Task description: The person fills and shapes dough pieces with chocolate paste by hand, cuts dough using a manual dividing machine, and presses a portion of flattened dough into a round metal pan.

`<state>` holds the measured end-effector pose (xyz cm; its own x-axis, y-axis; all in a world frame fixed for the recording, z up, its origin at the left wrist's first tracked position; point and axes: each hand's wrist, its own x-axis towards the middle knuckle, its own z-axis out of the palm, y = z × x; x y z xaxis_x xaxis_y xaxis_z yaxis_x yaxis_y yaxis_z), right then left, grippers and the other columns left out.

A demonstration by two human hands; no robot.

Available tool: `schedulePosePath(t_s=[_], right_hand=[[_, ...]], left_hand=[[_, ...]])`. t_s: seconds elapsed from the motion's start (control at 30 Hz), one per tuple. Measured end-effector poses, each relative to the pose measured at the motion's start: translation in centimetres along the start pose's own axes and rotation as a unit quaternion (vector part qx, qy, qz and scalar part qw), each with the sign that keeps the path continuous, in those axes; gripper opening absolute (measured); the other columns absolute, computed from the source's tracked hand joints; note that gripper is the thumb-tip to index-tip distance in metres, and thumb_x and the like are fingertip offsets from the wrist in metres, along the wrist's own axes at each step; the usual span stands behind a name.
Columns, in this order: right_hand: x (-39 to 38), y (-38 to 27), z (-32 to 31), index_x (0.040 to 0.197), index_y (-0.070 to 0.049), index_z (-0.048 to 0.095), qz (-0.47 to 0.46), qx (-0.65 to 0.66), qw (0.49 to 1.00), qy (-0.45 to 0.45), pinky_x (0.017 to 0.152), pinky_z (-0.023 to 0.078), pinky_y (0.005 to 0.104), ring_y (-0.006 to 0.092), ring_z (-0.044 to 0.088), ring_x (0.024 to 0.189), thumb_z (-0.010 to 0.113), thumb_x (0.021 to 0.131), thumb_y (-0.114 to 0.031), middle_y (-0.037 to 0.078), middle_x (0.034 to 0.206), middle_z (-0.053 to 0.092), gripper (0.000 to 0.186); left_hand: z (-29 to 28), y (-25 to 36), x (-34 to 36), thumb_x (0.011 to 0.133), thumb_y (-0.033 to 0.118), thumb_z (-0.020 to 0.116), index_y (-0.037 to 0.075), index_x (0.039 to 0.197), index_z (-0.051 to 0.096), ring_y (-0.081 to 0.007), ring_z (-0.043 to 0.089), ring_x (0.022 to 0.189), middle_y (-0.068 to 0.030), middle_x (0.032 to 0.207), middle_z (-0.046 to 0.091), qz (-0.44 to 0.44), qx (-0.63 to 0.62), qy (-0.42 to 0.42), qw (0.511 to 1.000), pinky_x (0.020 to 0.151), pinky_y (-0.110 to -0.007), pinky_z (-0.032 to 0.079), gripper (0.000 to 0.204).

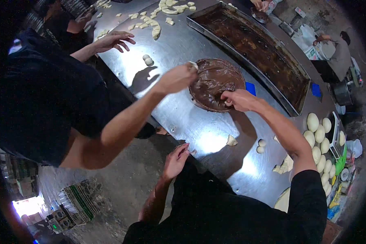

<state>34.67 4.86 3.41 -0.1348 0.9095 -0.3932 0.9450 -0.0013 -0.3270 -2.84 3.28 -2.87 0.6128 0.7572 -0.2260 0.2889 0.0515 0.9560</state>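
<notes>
My left hand [175,160] is at the steel table's near edge, fingers loosely bent and apart, holding nothing. My right hand [237,100] dips into a round pan of glossy brown paste [212,78], fingertips pinched; what they hold is unclear. A co-worker's hand [179,77] reaches to the pan's left rim with something pale; their other hand [117,40] is spread over the steel table [199,134]. Small dough balls sit in pairs left of the pan [147,60] and below right of it [261,146]. A dough piece [232,140] lies below the pan.
A long dark greasy tray [289,87] lies behind the pan, near blue pieces [250,88]. Several dough balls [320,134] line the right end; several cut dough pieces [155,29] lie at the far left. Other people [331,57] work around. Crates [77,203] stand on the floor at lower left.
</notes>
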Motion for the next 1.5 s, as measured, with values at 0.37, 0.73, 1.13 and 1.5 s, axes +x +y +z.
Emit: schedulePosePath(t_s=[0.37, 0.73, 1.13, 1.5], right_hand=[[-5.6, -3.7, 2.2, 0.117, -0.003, 0.056, 0.154, 0.643, 0.749, 0.039, 0.056, 0.045, 0.0266, 0.0102, 0.053, 0.066, 0.043, 0.083, 0.008, 0.007, 0.094, 0.062, 0.038], [-23.1, -11.3, 13.6, 0.128, 0.006, 0.049, 0.14, 0.804, 0.481, 0.321, 0.09, 0.049, 0.0329, 0.0238, 0.06, 0.106, 0.05, 0.081, 0.009, 0.016, 0.117, 0.06, 0.047], [-28.0, -16.2, 10.9, 0.095, -0.004, 0.066, 0.152, 0.231, 0.854, 0.44, 0.063, 0.052, 0.035, 0.0262, 0.064, 0.073, 0.068, 0.08, -0.008, 0.011, 0.082, 0.063, 0.015], [-21.0, -17.0, 10.1, 0.098, -0.003, 0.063, 0.123, 0.27, 0.801, 0.519, 0.071, 0.05, 0.0345, 0.0266, 0.063, 0.08, 0.069, 0.078, -0.002, 0.011, 0.086, 0.063, 0.021]], left_hand=[[9.9, 6.2, 3.3, 0.098, 0.013, 0.048, -0.003, 0.13, 0.048, -0.0232, 0.057, 0.112, -0.0141, 0.125, 0.056, -0.127, -0.32, -0.104, 0.933, 0.09, -0.036, 0.05, 0.036], [18.6, 7.9, -2.8, 0.092, 0.005, 0.057, 0.0, 0.109, 0.056, -0.0164, 0.061, 0.092, -0.0088, 0.103, 0.06, -0.089, -0.386, -0.091, 0.914, 0.078, -0.032, 0.055, 0.018], [17.1, 8.3, -4.9, 0.088, -0.002, 0.056, -0.001, 0.106, 0.056, -0.0168, 0.057, 0.102, -0.0109, 0.109, 0.06, 0.006, -0.306, -0.239, 0.921, 0.089, -0.03, 0.047, 0.018], [13.4, 7.9, -1.5, 0.093, 0.004, 0.055, -0.002, 0.127, 0.051, -0.0195, 0.058, 0.108, -0.0118, 0.122, 0.056, -0.131, -0.418, -0.233, 0.868, 0.091, -0.034, 0.052, 0.035]])
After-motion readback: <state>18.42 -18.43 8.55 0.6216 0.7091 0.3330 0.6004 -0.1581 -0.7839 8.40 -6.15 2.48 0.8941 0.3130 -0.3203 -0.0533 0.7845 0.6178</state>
